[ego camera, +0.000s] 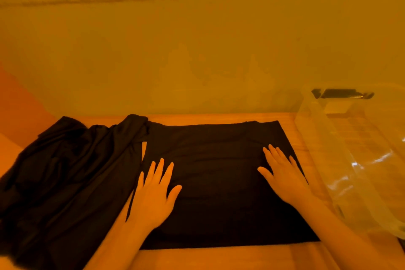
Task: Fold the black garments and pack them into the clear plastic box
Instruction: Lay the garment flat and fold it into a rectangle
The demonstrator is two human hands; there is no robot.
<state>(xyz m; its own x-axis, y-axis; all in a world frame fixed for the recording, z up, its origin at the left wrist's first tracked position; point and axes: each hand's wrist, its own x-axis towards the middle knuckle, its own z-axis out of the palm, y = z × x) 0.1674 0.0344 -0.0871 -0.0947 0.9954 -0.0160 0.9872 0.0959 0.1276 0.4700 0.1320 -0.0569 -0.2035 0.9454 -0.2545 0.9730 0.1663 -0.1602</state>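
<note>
A black garment [219,182] lies folded flat into a rough rectangle in the middle of the wooden table [219,256]. My left hand [153,195] presses flat on its left part with fingers spread. My right hand [282,173] lies flat on its right part, fingers straight. A heap of loose black garments [65,177] sits crumpled to the left, touching the folded one. The clear plastic box [355,155] stands at the right edge of the table, right of my right hand.
A plain wall [197,50] rises directly behind the table. A dark latch or handle [341,93] shows at the far end of the box. Bare wood shows along the front edge of the table.
</note>
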